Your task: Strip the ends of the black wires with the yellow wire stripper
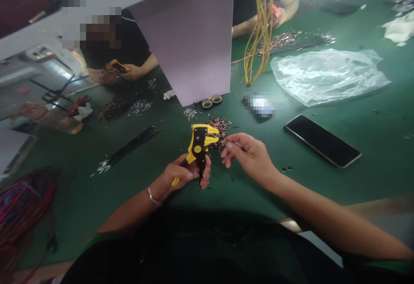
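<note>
Head view: left hand closed around one yellow-and-black plastic wire stripper, held upright, its head angled toward the right hand, pinched narrow alongside, any held wire too thin to tell. Within easy reach on the green bench: one heap of copper-coloured wire pieces, two small tape rolls, one black smartphone.

Left hand grips yellow wire stripper, right hand beside it.
I see wire scraps just behind, on green worktop.
</note>
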A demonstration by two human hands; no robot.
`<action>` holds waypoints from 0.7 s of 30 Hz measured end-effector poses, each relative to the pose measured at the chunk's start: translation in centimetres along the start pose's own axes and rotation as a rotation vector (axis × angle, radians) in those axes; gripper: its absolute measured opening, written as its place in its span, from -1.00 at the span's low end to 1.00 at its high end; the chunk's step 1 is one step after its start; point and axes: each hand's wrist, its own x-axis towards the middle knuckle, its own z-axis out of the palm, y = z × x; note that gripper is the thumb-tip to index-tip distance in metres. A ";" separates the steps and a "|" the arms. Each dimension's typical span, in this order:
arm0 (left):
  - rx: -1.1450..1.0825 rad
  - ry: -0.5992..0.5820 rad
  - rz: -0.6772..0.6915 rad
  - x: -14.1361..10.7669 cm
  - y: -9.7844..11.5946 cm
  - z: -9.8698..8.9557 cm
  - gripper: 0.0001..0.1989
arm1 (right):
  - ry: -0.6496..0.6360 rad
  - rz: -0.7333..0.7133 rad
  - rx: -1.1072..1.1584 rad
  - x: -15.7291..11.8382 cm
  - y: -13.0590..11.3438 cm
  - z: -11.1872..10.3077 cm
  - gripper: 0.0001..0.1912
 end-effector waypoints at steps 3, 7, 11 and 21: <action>-0.041 -0.039 -0.034 0.0 0.4 -0.1 -0.48 | -0.012 0.015 0.018 0.1 0.0 -0.1 -0.87; -0.056 -0.075 -0.082 0.0 0.7 0.1 -0.50 | 0.022 0.034 0.005 0.1 -0.2 -0.1 -0.87; -0.033 -0.095 -0.106 -0.2 0.7 0.4 -0.51 | 0.036 0.061 -0.018 0.0 -0.5 0.0 -0.86; -0.014 -0.101 -0.091 -0.1 0.7 0.7 -0.53 | 0.025 0.028 -0.056 -0.1 -0.2 0.1 -0.86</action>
